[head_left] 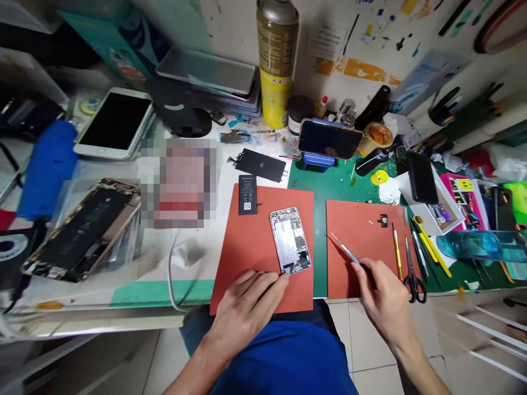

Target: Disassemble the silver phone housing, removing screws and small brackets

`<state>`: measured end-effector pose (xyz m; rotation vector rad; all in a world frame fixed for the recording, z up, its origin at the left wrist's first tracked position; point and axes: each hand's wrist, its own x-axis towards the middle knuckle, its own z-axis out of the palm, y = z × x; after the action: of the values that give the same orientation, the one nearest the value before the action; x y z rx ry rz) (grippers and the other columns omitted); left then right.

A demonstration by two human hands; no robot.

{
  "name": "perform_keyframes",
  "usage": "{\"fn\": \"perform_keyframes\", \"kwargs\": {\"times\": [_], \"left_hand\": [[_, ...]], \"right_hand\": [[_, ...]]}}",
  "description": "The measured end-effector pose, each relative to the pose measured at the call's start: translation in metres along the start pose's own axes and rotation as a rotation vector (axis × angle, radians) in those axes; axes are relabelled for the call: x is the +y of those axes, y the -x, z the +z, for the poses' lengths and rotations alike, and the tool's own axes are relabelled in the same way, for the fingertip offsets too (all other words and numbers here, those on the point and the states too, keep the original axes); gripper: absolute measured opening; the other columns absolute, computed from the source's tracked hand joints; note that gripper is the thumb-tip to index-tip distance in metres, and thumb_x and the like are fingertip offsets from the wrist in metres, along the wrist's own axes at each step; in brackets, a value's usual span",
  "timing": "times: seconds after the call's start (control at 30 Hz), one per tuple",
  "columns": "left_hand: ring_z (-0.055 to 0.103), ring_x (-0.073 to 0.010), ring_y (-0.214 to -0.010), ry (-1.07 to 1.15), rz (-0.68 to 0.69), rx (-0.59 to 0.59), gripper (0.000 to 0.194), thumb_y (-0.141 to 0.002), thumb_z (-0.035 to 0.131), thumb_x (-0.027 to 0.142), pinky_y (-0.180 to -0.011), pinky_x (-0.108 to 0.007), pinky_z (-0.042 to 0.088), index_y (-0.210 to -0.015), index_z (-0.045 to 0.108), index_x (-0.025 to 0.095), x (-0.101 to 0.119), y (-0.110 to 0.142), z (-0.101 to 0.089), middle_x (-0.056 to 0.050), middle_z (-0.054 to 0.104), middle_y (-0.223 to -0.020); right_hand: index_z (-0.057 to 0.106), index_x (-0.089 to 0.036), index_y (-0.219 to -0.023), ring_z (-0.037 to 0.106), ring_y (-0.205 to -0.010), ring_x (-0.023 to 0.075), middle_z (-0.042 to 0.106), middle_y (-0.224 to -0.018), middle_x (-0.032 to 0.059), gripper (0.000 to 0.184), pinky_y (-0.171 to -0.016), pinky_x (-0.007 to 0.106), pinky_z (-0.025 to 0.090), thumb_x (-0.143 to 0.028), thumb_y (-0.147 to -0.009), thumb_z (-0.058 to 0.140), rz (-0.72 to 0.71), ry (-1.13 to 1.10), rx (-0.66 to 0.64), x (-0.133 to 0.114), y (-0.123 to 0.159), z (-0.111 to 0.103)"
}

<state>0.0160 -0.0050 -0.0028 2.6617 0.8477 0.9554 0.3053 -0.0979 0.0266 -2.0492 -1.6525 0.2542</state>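
An opened phone body lies face up on the left red mat, its bare metal frame and boards showing. My left hand rests on that mat with its fingers curled, the fingertips touching the phone's near corner. My right hand is closed in a pinch on thin metal tweezers, whose tip points up and left over the right red mat. A black battery lies at the far edge of the left mat.
Scissors, a yellow-handled tool and other tools lie at the right mat's edge. A dark phone on a blue stand, a gas canister, a white tablet and an open device crowd the bench. A green cutting mat lies beneath.
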Motion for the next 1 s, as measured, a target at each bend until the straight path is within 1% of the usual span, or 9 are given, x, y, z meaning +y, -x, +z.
{"fn": "perform_keyframes", "kwargs": {"times": [0.13,0.2,0.3,0.37,0.53,0.67,0.8,0.9,1.0], "left_hand": [[0.069,-0.0180,-0.079,0.020,-0.018,0.021,0.022,-0.097,0.068,0.001,-0.076,-0.035,0.054,-0.117,0.071,0.010,0.001,0.000,0.000,-0.007,0.077,-0.098],[0.069,-0.0181,-0.080,0.038,-0.030,0.018,0.022,-0.098,0.067,0.002,-0.076,-0.035,0.054,-0.118,0.071,0.011,0.001,0.000,0.000,-0.006,0.077,-0.098],[0.068,-0.0179,-0.079,0.051,-0.034,0.006,0.022,-0.098,0.067,0.002,-0.076,-0.035,0.053,-0.118,0.071,0.011,0.001,0.000,0.001,-0.005,0.077,-0.097],[0.069,-0.0180,-0.080,0.056,-0.029,-0.004,0.022,-0.098,0.067,0.001,-0.076,-0.035,0.053,-0.117,0.071,0.011,0.001,0.002,0.002,-0.005,0.078,-0.096],[0.070,-0.0191,-0.085,0.051,-0.020,-0.054,0.026,-0.099,0.063,0.001,-0.079,-0.037,0.052,-0.121,0.072,0.012,0.001,0.007,0.002,-0.005,0.078,-0.100],[0.070,-0.0207,-0.088,0.042,-0.018,-0.065,0.030,-0.097,0.065,-0.001,-0.083,-0.039,0.051,-0.123,0.072,0.012,0.001,0.010,0.002,-0.006,0.078,-0.100],[0.068,-0.0210,-0.086,0.042,-0.012,-0.065,0.031,-0.099,0.061,0.000,-0.083,-0.039,0.050,-0.125,0.072,0.011,0.001,0.009,0.002,-0.006,0.078,-0.100],[0.067,-0.0214,-0.085,0.035,-0.002,-0.062,0.029,-0.102,0.056,0.002,-0.082,-0.040,0.050,-0.124,0.072,0.010,0.001,0.008,0.002,-0.006,0.078,-0.100],[0.066,-0.0220,-0.083,0.024,0.000,-0.063,0.030,-0.102,0.052,0.001,-0.081,-0.040,0.049,-0.124,0.072,0.008,0.000,0.006,0.001,-0.006,0.078,-0.099]], "right_hand": [[0.080,-0.023,-0.106,0.070,-0.066,0.0173,0.076,-0.088,0.0042,0.020,-0.060,0.029,0.058,-0.039,-0.094,0.081,0.365,-0.472,0.073,-0.004,0.001,-0.014],[0.082,-0.022,-0.101,0.069,-0.062,0.0158,0.074,-0.082,0.0030,0.023,-0.056,0.028,0.058,-0.037,-0.086,0.090,0.470,-0.720,0.141,-0.007,-0.002,-0.017],[0.082,-0.022,-0.092,0.062,-0.058,0.0117,0.068,-0.073,0.0003,0.018,-0.052,0.025,0.054,-0.033,-0.082,0.093,0.438,-1.014,0.166,-0.016,-0.013,-0.018],[0.082,-0.022,-0.089,0.063,-0.059,0.0114,0.068,-0.077,0.0012,0.015,-0.050,0.024,0.054,-0.032,-0.084,0.092,0.371,-1.093,0.155,-0.024,-0.018,-0.017],[0.077,-0.019,-0.099,0.079,-0.075,0.0196,0.081,-0.099,0.0098,0.002,-0.058,0.030,0.068,-0.020,-0.098,0.078,0.186,-0.900,0.186,-0.053,-0.010,-0.009],[0.069,-0.019,-0.117,0.085,-0.087,0.0235,0.083,-0.104,0.0088,0.025,-0.074,0.037,0.075,-0.004,-0.097,0.071,-0.006,-0.734,0.185,-0.071,0.004,0.005],[0.061,-0.017,-0.140,0.085,-0.095,0.0209,0.083,-0.109,0.0080,0.054,-0.088,0.030,0.073,0.008,-0.092,0.067,-0.220,-0.551,0.199,-0.076,0.006,0.017],[0.056,-0.016,-0.148,0.084,-0.101,0.0199,0.081,-0.112,0.0089,0.065,-0.091,0.030,0.071,0.011,-0.090,0.066,-0.346,-0.461,0.143,-0.075,0.002,0.018],[0.054,-0.017,-0.152,0.083,-0.104,0.0191,0.081,-0.115,0.0090,0.070,-0.094,0.031,0.071,0.011,-0.089,0.069,-0.403,-0.385,0.092,-0.071,-0.001,0.018]]}}
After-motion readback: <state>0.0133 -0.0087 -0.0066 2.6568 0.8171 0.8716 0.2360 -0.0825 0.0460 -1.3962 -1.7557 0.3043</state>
